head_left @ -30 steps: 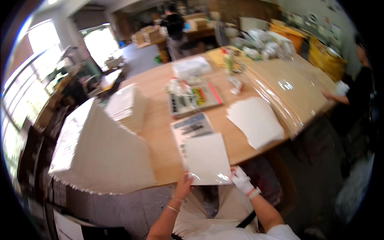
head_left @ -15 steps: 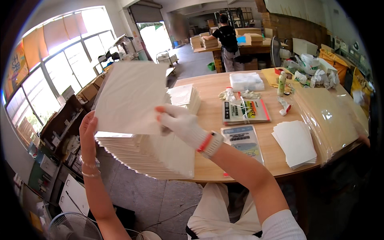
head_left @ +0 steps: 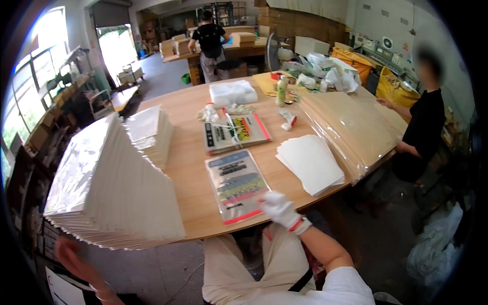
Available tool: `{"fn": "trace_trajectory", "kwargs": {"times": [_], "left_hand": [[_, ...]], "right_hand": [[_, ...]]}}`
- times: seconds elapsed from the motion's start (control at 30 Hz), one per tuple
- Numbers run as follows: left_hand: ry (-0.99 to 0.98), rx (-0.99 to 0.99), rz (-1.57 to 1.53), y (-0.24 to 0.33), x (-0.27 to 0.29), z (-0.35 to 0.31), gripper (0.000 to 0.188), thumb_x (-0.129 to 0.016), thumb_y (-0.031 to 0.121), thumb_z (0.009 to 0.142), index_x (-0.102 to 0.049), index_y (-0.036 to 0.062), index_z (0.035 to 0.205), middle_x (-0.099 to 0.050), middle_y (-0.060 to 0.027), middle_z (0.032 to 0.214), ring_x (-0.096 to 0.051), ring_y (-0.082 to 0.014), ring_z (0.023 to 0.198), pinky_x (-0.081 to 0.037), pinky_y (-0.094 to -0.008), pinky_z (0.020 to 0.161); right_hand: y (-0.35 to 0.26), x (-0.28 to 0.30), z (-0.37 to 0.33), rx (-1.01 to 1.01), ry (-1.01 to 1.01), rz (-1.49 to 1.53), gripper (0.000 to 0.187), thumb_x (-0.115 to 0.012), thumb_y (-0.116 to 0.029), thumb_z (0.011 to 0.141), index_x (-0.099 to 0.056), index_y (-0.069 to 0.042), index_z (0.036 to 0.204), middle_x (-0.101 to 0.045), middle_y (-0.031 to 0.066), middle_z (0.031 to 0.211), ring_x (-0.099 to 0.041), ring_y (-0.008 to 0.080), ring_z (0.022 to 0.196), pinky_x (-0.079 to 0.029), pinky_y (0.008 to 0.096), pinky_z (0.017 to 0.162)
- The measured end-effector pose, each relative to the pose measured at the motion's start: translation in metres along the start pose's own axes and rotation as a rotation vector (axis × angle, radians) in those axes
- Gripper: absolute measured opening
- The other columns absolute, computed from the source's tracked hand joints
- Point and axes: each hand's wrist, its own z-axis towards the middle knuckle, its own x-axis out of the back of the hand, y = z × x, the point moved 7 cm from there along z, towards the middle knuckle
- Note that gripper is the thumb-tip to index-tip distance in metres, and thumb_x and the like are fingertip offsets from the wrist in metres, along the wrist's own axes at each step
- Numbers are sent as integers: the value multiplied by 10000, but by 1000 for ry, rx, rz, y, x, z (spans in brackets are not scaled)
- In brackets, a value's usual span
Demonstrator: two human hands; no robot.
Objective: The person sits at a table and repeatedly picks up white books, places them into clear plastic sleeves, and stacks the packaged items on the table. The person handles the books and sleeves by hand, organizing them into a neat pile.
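My right hand point(head_left: 281, 209), in a white glove, is at the table's front edge, its fingertips beside the lower right corner of a clear printed plastic bag point(head_left: 237, 184) with a red edge strip. Blur hides how its fingers are set. Down at the left, my bare left hand point(head_left: 74, 258) hangs below the tall stack of white sheets point(head_left: 127, 190), fingers loosely apart and nothing in them. That stack has a glossy, clear-wrapped look on top. Right of the bag lies a small fanned pile of white cards point(head_left: 311, 165).
Behind the bag are a bundle of printed bags point(head_left: 236, 133), gloves point(head_left: 208, 113), a spray can point(head_left: 281, 92) and a folded white pack point(head_left: 233, 93). A smaller sheet stack point(head_left: 150, 134) stands at left, plastic-covered brown boards point(head_left: 351, 127) at right. One person point(head_left: 427, 122) stands at right, another point(head_left: 208, 46) farther back.
The white sheet held up before is out of my hands. My left hand has dropped below the stack; my right has moved to the printed bag. The view has swung right, bringing another person in.
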Motion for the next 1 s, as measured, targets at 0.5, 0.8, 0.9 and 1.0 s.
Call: {"fn": "trace_trajectory", "kwargs": {"times": [0.5,0.8,0.9,1.0], "left_hand": [[-1347,-148,-230,138,-313,-313,295,-552,95,769,-517,22,1052,-588,-166,891,-558,-346,835,-469,-406,694],[-1327,-493,285,108,-407,-356,179,-525,133,745,-583,38,886,-570,-119,835,-554,-280,820,-464,-404,719],[-1276,-354,183,85,-416,-353,120,-517,110,743,-582,52,826,-573,-122,835,-557,-277,820,-469,-388,719],[-1235,-183,128,63,-420,-346,120,-519,93,739,-586,66,835,-575,-126,853,-554,-292,840,-464,-390,739]], "right_hand": [[188,144,-120,-723,505,117,290,-586,-289,783,-516,-81,974,-599,132,883,-594,237,706,-480,324,572],[216,179,-108,-1005,681,529,151,-508,-147,836,-500,-73,967,-518,46,737,-484,143,537,-374,279,421],[203,176,-133,-741,731,462,214,-477,-91,834,-512,-19,1033,-550,73,883,-539,165,709,-454,280,603],[105,152,-143,-764,472,531,277,-490,-99,817,-510,29,1061,-567,101,991,-567,184,862,-460,288,764]]}}
